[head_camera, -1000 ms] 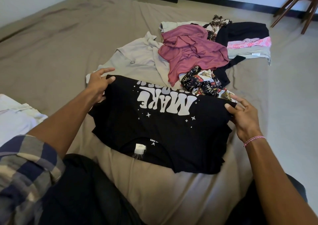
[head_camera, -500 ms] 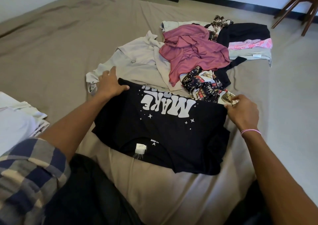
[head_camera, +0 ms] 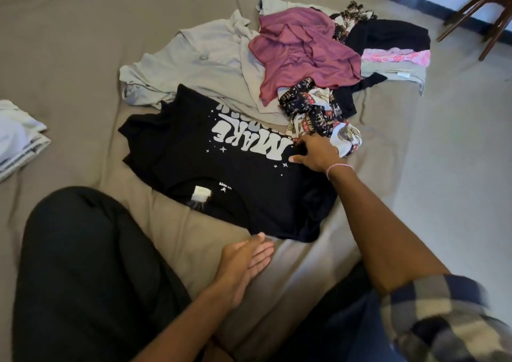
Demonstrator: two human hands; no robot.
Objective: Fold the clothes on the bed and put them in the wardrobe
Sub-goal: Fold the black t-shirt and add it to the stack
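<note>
Stock as I read it off the head camera:

1. Bed (head_camera: 69,57), taupe sheet, fills most of the frame.
2. Black T-shirt (head_camera: 235,173), centre of the frame, lying flat on the sheet. Its neck opening faces the lower edge, with a white label (head_camera: 202,194) showing inside. The white print reading "MAKE" is upside down to me. The far edge overlaps the pile behind.
3. Right grip (head_camera: 313,154), centre right, wearing a pink cord bracelet (head_camera: 339,167). It rests on the T-shirt at the right end of the print, fingers curled down and thumb set against the cloth, pinching the fabric.
4. Left grip (head_camera: 246,259), lower centre. Fingers are straight and together with the palm turned up, and it holds nothing. The fingertips sit right at the shirt's near edge.
5. Unfolded pile, upper centre to upper right:
   - grey shirt (head_camera: 205,65)
   - mauve top (head_camera: 302,51) lying over it
   - patterned garment (head_camera: 313,109) just beside the right grip
   - black garment (head_camera: 388,34)
   - pink printed piece (head_camera: 396,57)
6. Folded white clothes (head_camera: 19,137), left edge, well apart from the pile.
7. Wooden chair legs (head_camera: 479,15), upper right corner, on the floor.
8. Plaid sleeve (head_camera: 443,320), lower right.
</note>
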